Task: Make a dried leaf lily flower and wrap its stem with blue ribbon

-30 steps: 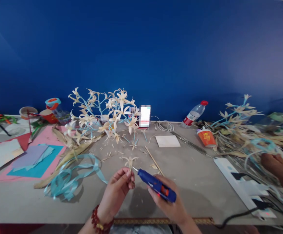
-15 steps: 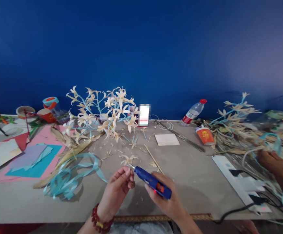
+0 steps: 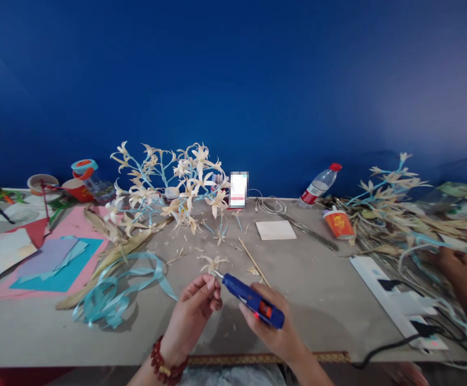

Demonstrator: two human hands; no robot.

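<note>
Between the pinched fingertips of my left hand (image 3: 200, 300) is the thin stem of a cream husk flower (image 3: 213, 264), its petals spread above the fingers. My right hand (image 3: 271, 324) is wrapped round a blue glue gun (image 3: 253, 301) with an orange part and a small red light. The gun's metal nozzle points up and left, at the stem just under the flower; whether it touches is too small to tell. A loose coil of light blue ribbon (image 3: 113, 295) lies left of my left hand.
Cream flowers on blue stems (image 3: 169, 185) stand at the back, beside a propped phone (image 3: 238, 190). Coloured paper (image 3: 68, 268) lies left. At right are a power strip (image 3: 394, 305), a tilted bottle (image 3: 317, 187), an orange cup (image 3: 339, 224) and another person's hand (image 3: 462, 273).
My hands, the flower and the glue gun stay almost still. At the far right, the other person's hand has shifted slightly to the right, and the blue ribbon by it has dropped lower.
</note>
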